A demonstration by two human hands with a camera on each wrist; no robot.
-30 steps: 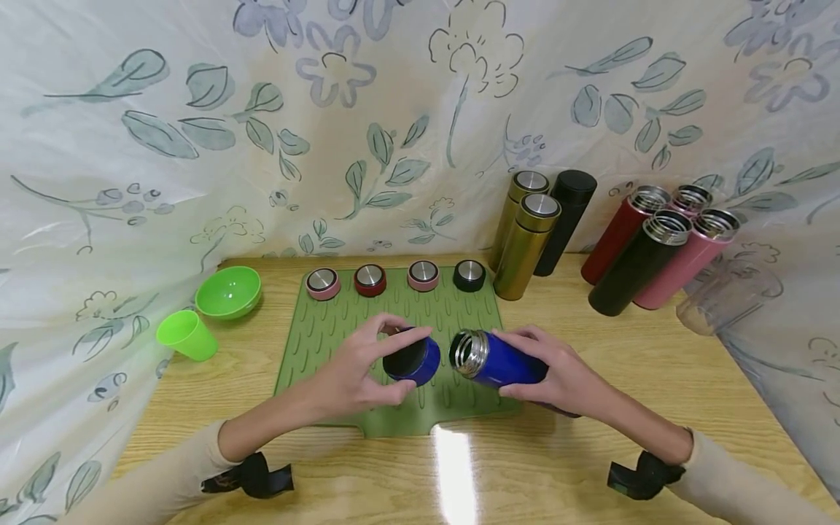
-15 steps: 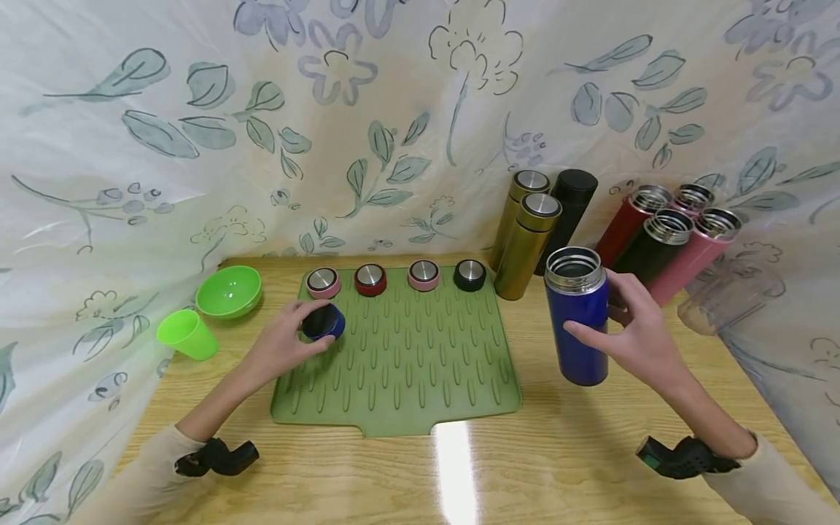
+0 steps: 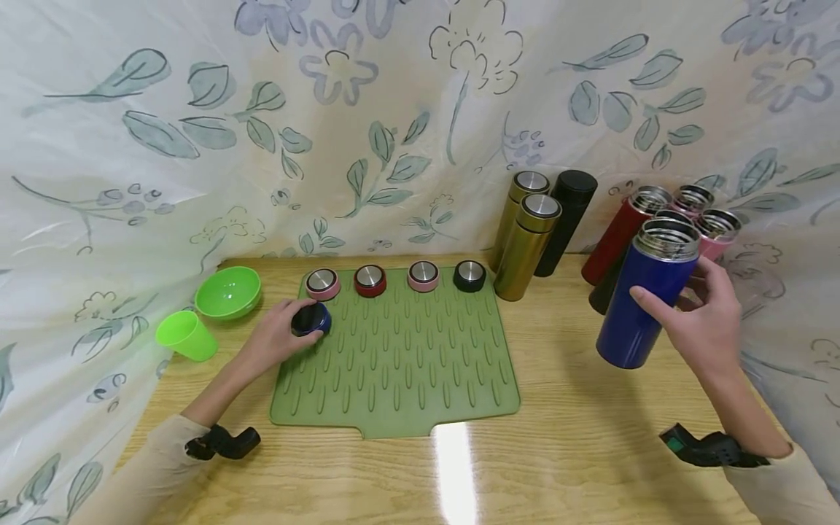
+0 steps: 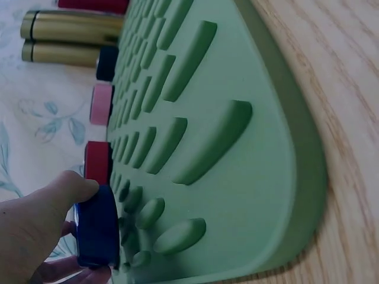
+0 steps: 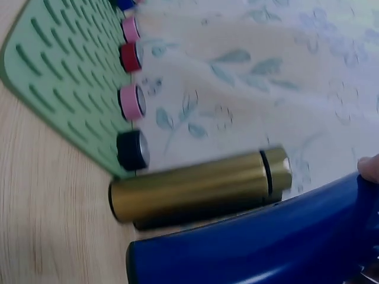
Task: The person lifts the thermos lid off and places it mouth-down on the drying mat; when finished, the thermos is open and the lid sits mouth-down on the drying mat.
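The left hand [image 3: 274, 335] pinches a blue lid [image 3: 315, 318] at the left side of the green mat [image 3: 402, 379], while the right hand [image 3: 709, 324] grips a lidless, tilted blue flask [image 3: 639, 302] above the table [image 3: 551, 459].

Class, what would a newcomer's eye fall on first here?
The blue bottle, uncapped, stands out at the right, gripped by the right hand. Next comes the green mat in the middle, four lids in a row along its far edge and, at its left, a blue lid in the left hand.
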